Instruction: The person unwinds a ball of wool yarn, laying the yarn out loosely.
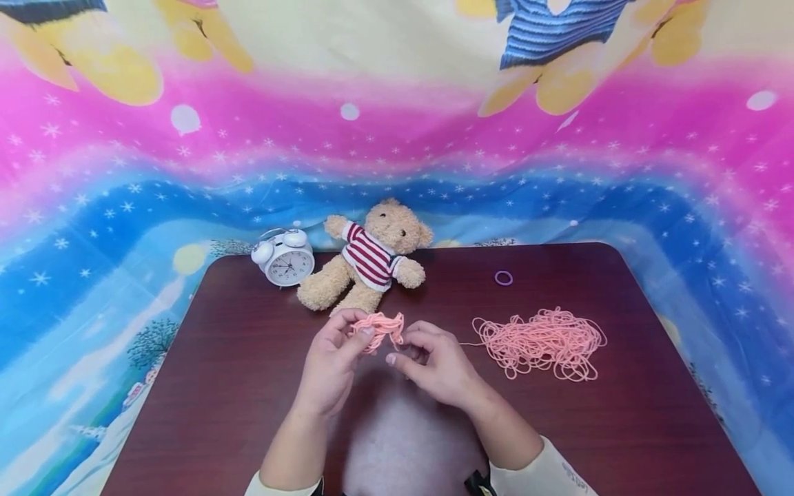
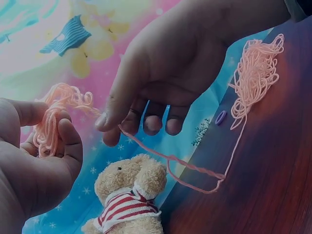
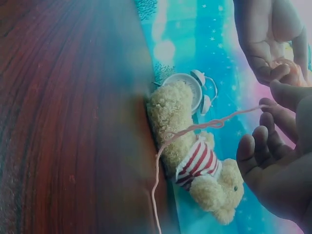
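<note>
My left hand grips a small bundle of pink yarn between thumb and fingers, raised over the table's middle. Close to its right, my right hand pinches a yarn strand between thumb and index finger; its other fingers are loosely bent. In the left wrist view the strand is doubled and twisted below the right hand, then runs single to a loose yarn pile. That tangled pile lies on the right side of the table. Part of the bundle is hidden by the left fingers.
Behind the hands, a teddy bear in a red-and-white striped shirt leans at the table's back edge. A white alarm clock stands left of it. A purple ring lies behind the yarn pile. A printed cloth surrounds the dark table.
</note>
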Demonstrator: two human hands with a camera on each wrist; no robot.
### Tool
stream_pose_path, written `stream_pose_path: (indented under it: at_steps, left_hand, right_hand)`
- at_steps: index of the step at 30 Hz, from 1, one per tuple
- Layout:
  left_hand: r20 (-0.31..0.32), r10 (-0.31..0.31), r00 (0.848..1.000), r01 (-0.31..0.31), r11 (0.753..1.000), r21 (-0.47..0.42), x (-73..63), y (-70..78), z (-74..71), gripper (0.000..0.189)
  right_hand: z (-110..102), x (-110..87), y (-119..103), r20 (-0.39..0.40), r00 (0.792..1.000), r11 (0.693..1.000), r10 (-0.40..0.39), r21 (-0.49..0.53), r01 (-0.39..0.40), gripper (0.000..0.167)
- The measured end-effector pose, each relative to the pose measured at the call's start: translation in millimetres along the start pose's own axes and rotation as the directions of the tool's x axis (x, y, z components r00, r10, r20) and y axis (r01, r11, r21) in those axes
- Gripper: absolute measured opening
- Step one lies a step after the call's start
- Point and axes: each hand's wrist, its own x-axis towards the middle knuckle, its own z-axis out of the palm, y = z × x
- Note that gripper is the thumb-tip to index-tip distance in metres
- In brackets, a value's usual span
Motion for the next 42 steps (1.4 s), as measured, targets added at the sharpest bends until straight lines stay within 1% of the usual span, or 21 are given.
stream_pose_path:
  at_steps: [3,7,14,16,18,21,23,27,31,34,42]
  left_hand:
    - [-0.005,0.000,1.000,0.000,1.000,0.000,0.3,0.6,0.2,0.014]
    - [-0.022,0.001,1.000,-0.001,1.000,-0.004,0.9,1.7,-2.3,0.014]
    - [-0.054,0.006,0.999,-0.007,1.000,-0.010,1.8,2.7,-10.9,0.015]
    - [-0.064,0.006,0.998,-0.006,1.000,-0.007,1.9,2.9,-14.4,0.015]
    - [-0.072,0.007,0.997,-0.007,1.000,-0.001,1.9,3.7,-18.2,0.015]
    - [-0.087,0.004,0.996,-0.004,1.000,0.006,1.6,4.9,-24.2,0.016]
    - [-0.094,0.006,0.996,-0.006,1.000,0.007,1.5,5.4,-28.3,0.017]
    - [-0.104,0.016,0.994,-0.016,1.000,0.008,1.2,6.2,-36.6,0.016]
    - [-0.126,0.026,0.992,-0.025,1.000,0.007,0.3,7.2,-46.0,0.014]
    - [-0.142,0.031,0.989,-0.031,1.000,0.001,-0.6,8.3,-53.5,0.013]
    - [-0.176,0.046,0.983,-0.046,0.999,0.005,-2.9,12.4,-74.7,0.013]
  right_hand:
    - [-0.2,-0.9,0.1,-0.012,1.000,1.000,-0.001,0.008,0.002,0.008]
    - [-4.3,-3.1,2.2,-0.014,1.000,1.000,-0.001,0.011,0.001,0.006]
    - [-16.6,-7.0,3.6,0.015,0.999,0.994,0.036,0.106,-0.037,0.006]
    - [-21.8,-8.1,5.0,0.011,0.999,0.996,0.045,0.082,-0.046,0.007]
    - [-27.3,-8.8,6.8,0.001,0.998,0.998,0.056,0.031,-0.056,0.007]
    - [-35.5,-9.7,10.6,-0.025,0.998,0.997,0.051,-0.065,-0.053,0.008]
    - [-40.8,-10.4,13.0,-0.038,0.998,0.993,0.045,-0.105,-0.049,0.008]
    - [-51.0,-12.8,17.9,-0.040,0.999,0.991,0.035,-0.131,-0.040,0.007]
    - [-61.3,-16.6,22.2,-0.045,0.998,0.987,0.051,-0.150,-0.057,0.005]
    - [-69.6,-20.2,25.4,-0.059,0.997,0.981,0.057,-0.182,-0.067,0.005]
    - [-92.9,-29.8,35.1,-0.087,0.995,0.950,0.047,-0.305,-0.072,0.006]
